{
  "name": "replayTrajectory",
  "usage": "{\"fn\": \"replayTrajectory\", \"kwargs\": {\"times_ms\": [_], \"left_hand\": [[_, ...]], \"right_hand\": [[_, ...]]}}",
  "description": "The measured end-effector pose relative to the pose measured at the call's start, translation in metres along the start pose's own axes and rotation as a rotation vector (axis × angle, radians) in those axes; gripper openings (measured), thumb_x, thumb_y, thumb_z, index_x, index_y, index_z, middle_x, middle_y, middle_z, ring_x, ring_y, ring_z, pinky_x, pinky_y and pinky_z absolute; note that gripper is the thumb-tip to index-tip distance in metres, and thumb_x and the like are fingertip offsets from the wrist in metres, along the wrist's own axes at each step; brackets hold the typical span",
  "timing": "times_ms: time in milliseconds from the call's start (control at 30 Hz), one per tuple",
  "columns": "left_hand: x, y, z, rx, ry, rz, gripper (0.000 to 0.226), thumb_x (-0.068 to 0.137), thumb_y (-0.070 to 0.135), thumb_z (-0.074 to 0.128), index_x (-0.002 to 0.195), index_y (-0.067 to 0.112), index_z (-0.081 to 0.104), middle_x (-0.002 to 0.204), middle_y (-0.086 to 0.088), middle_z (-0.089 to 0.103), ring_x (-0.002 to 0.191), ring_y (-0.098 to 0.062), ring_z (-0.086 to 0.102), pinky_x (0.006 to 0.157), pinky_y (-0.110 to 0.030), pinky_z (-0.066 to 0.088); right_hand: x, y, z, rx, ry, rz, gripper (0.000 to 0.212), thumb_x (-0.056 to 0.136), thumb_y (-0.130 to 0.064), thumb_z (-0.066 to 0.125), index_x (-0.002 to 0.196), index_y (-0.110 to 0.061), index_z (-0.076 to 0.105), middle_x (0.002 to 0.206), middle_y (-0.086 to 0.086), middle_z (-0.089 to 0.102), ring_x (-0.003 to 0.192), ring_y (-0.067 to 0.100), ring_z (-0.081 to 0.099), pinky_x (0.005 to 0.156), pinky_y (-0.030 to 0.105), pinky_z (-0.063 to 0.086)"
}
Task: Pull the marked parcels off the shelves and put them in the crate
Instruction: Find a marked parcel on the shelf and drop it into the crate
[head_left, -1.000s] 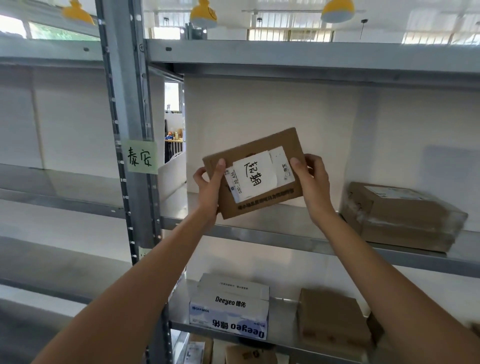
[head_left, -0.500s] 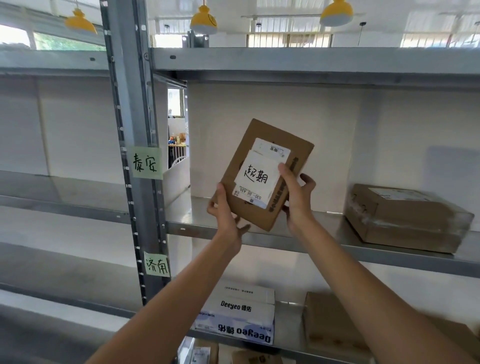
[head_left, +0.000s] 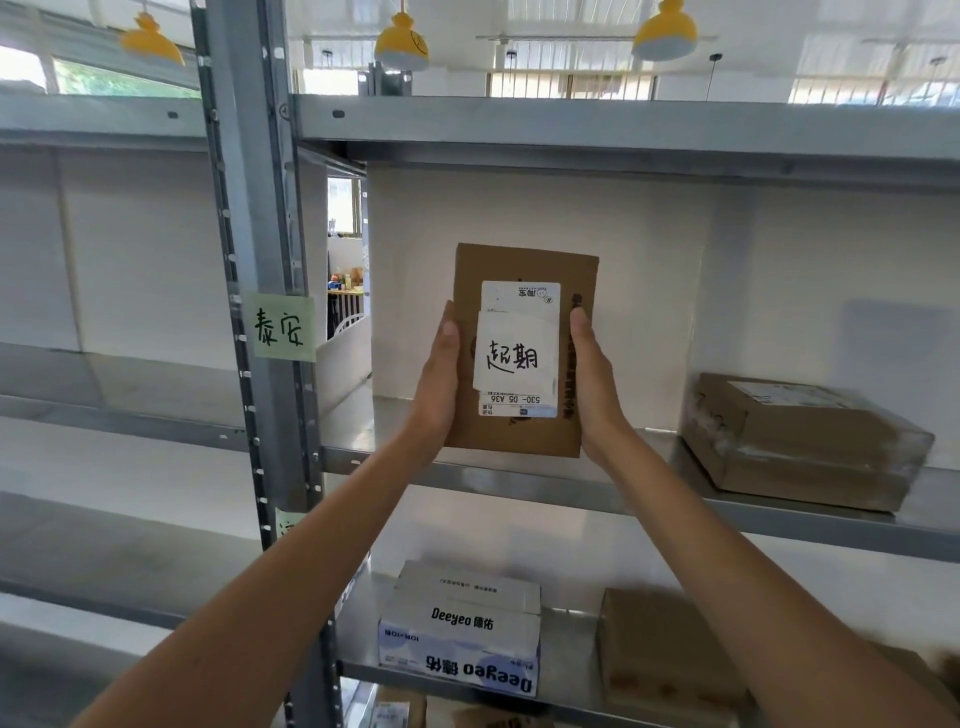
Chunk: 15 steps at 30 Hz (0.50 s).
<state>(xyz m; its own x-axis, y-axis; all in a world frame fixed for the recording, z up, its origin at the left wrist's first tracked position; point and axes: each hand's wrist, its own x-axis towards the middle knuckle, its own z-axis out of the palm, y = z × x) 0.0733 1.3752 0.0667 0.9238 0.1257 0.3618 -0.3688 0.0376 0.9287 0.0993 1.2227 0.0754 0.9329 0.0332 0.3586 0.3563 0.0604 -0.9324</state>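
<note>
Flat cardboard parcel (head_left: 524, 353), upright at frame centre, white note "超期" over label "530- D5 A36"; left hand (head_left: 436, 384) and right hand (head_left: 592, 384) grip its edges. Below: "Deeyeo" box (head_left: 460, 626).

Flat brown matt cardboard parcel (head_left: 524, 270) bearing a white paper label (head_left: 517, 353) with a smooth, faintly glossy face. Grey galvanised metal shelf (head_left: 649, 499) with a dull, lightly reflective sheen; pale green matt paper note (head_left: 284, 326) stuck on its upright. Brown cardboard box (head_left: 800, 441) wrapped in clear glossy tape; white printed carton (head_left: 462, 631), smooth, semi-gloss.
</note>
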Motion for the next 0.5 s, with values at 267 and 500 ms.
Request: {"fn": "replayTrajectory", "kwargs": {"times_ms": [267, 500], "left_hand": [[0.003, -0.001, 0.004, -0.022, -0.018, 0.009, 0.054, 0.101, 0.052, 0.019, 0.14, 0.026, 0.045, 0.106, 0.007, 0.069, 0.081, -0.002, 0.071, 0.058, -0.015, 0.053], [0.005, -0.011, 0.033, -0.092, -0.102, -0.053, 0.057, 0.098, 0.059, 0.018, 0.142, 0.032, 0.043, 0.119, 0.002, 0.068, 0.099, -0.014, 0.07, 0.075, -0.028, 0.059]], "right_hand": [[-0.001, -0.002, -0.003, 0.001, 0.005, -0.024, 0.078, 0.074, -0.083, 0.039, 0.137, -0.037, 0.049, 0.125, -0.007, 0.066, 0.112, 0.015, 0.064, 0.103, 0.044, 0.047], [-0.011, -0.002, -0.04, 0.036, 0.116, -0.047, 0.05, 0.095, -0.057, 0.042, 0.132, -0.023, 0.036, 0.118, 0.003, 0.062, 0.104, 0.016, 0.063, 0.092, 0.036, 0.052]]}}
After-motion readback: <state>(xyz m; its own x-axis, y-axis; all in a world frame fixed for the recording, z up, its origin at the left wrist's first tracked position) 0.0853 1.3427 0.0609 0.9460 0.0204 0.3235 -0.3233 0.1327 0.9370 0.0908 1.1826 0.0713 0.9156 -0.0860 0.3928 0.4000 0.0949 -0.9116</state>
